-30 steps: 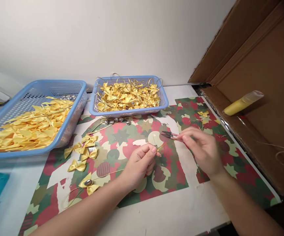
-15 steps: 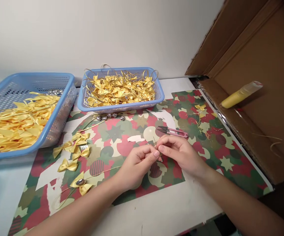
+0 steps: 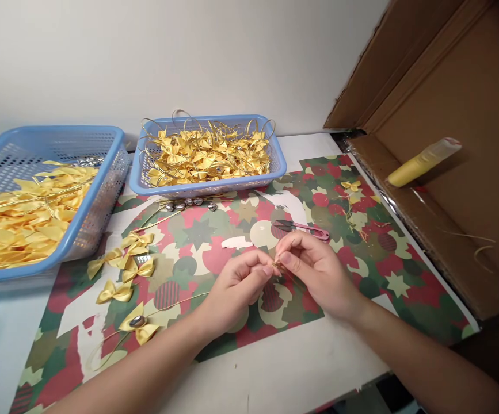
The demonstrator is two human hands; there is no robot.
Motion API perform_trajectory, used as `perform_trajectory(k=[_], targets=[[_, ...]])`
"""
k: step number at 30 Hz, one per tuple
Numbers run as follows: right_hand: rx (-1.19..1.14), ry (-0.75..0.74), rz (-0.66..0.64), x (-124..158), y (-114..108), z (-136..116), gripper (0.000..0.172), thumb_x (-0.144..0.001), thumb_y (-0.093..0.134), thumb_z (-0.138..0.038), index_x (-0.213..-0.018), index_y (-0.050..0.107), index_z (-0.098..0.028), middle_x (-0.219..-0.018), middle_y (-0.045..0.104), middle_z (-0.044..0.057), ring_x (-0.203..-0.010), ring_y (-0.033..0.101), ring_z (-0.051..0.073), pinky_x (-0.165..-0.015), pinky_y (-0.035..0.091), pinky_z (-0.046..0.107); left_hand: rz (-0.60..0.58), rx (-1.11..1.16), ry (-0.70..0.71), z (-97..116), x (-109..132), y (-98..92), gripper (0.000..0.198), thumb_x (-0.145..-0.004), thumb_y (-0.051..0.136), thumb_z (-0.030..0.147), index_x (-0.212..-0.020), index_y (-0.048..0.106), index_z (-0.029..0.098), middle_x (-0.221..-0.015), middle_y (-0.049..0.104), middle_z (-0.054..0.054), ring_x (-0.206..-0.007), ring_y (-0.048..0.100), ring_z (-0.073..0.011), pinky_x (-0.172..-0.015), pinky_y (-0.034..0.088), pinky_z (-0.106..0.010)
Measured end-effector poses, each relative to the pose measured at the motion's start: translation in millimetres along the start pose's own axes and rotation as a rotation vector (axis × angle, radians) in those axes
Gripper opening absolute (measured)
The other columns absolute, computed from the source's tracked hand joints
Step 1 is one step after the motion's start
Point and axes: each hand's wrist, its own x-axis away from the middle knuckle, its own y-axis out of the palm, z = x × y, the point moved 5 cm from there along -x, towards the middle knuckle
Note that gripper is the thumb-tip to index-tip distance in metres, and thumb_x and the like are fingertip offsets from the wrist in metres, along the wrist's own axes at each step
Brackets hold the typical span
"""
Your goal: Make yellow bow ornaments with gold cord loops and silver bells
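Observation:
My left hand (image 3: 241, 286) and my right hand (image 3: 313, 269) meet over the patterned sheet, fingertips pinched together on a thin gold cord (image 3: 276, 264). Most of the cord at the fingertips is hidden. A strand of cord (image 3: 189, 299) runs out from behind my left hand to a yellow bow (image 3: 144, 332) with a silver bell (image 3: 137, 322) on it, lying beside my left forearm. Several more yellow bows (image 3: 114, 292) lie further left. Just behind my right hand are pink-handled thread snips (image 3: 303, 229).
A blue basket (image 3: 208, 188) of corded bows stands at the back; a larger blue basket (image 3: 65, 241) of yellow bows is at left. Several silver bells (image 3: 198, 201) lie in front. At right, a yellow-filled tube (image 3: 424, 163) leans by a cardboard wall (image 3: 456, 103).
The upright cord end above my fingertips has been drawn down into the pinch. My right fingers have shifted slightly, and the whole view has moved a little.

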Motion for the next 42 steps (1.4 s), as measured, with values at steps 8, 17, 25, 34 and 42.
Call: perform_trajectory(k=[8,17,25,34,42], targets=[[0.136,-0.179,0.027,4.3,0.5,-6.8,0.01,-0.094,0.057,-0.022,-0.085,0.059,-0.022,-0.081,0.057,-0.001,-0.078,0.057,0.011,-0.068,0.048,0.023,0.035,-0.04,0.058,4.9,-1.1,1.5,0.039,-0.078,0.07,0.053,-0.072,0.058,0.016,-0.043,0.03,0.011,-0.041,0.022,-0.004,-0.041,0.016,-0.019],[0.159,-0.257,0.042,6.6,2.9,-10.9,0.012,-0.095,0.054,-0.018,-0.084,0.058,-0.02,-0.083,0.054,-0.002,-0.058,0.056,0.005,-0.057,0.05,0.02,0.004,0.039,0.092,7.7,-1.4,5.5,0.032,-0.079,0.073,0.047,-0.073,0.065,0.015,-0.046,0.037,0.009,-0.041,0.023,-0.003,-0.039,0.018,-0.018],[0.273,-0.293,0.132,7.2,1.3,-10.8,0.013,-0.093,0.057,-0.016,-0.081,0.06,-0.02,-0.078,0.054,-0.001,-0.068,0.052,0.008,-0.056,0.042,0.019,0.058,0.007,0.062,2.4,-1.8,-0.3,0.038,-0.076,0.075,0.051,-0.074,0.063,0.015,-0.045,0.029,0.011,-0.041,0.02,-0.0025,-0.039,0.016,-0.017],[0.325,-0.298,0.153,9.5,-1.0,-11.5,0.011,-0.092,0.058,-0.017,-0.082,0.062,-0.021,-0.071,0.048,-0.004,-0.063,0.044,0.007,-0.055,0.038,0.019,0.035,0.038,0.023,2.6,-0.3,-0.1,0.035,-0.079,0.072,0.048,-0.075,0.056,0.017,-0.046,0.028,0.012,-0.042,0.02,-0.003,-0.04,0.016,-0.016],[0.337,-0.31,0.16,9.8,-2.7,-13.7,0.01,-0.092,0.058,-0.016,-0.084,0.062,-0.021,-0.063,0.041,-0.006,-0.056,0.037,0.006,-0.05,0.034,0.017,0.059,0.032,0.009,2.4,-1.4,0.0,0.037,-0.075,0.075,0.049,-0.075,0.058,0.016,-0.043,0.023,0.014,-0.041,0.015,-0.0027,-0.04,0.016,-0.017]])
